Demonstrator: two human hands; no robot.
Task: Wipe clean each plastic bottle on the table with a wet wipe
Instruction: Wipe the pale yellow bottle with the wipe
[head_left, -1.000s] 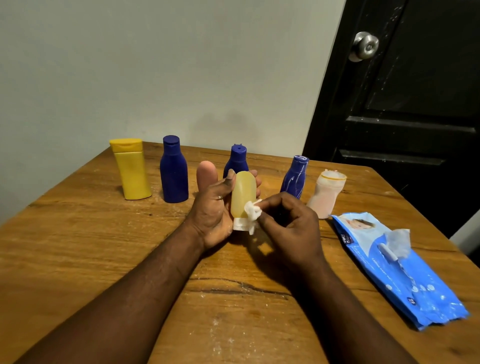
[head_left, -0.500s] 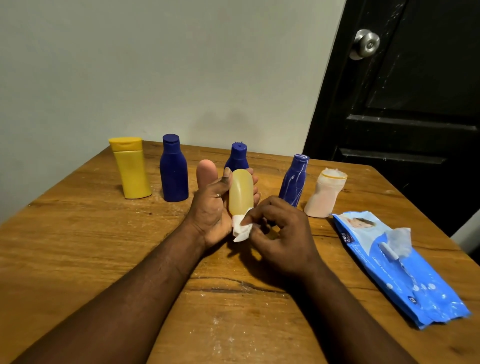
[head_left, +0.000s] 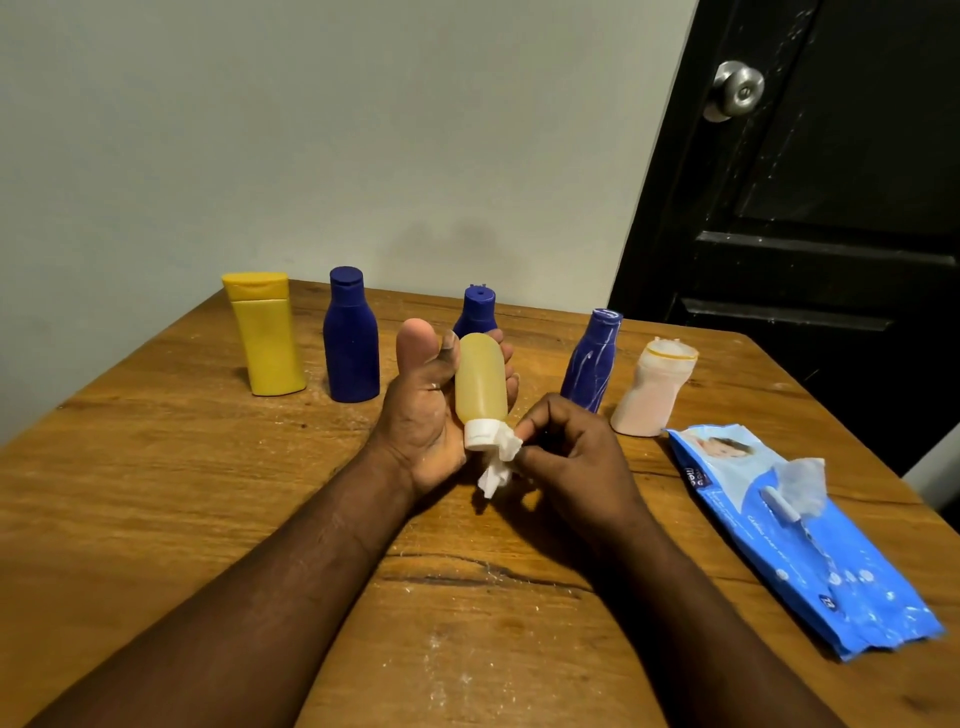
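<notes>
Head view: right hand (head_left: 571, 457) pinches a crumpled wet wipe (head_left: 501, 457) against the white cap of the pale yellow bottle (head_left: 480, 382), held cap-down in the curled left hand (head_left: 431, 410). Cap-wiping seems underway; next, set it on the counter (head_left: 156, 467) and take another from the far row.

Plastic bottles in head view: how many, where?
6. Five stand in a back row, left to right: yellow flat bottle, dark blue bottle, small blue bottle partly behind the hand, blue ribbed bottle, pale pink bottle. Translucent yellow bottle inverted in left hand.
</notes>
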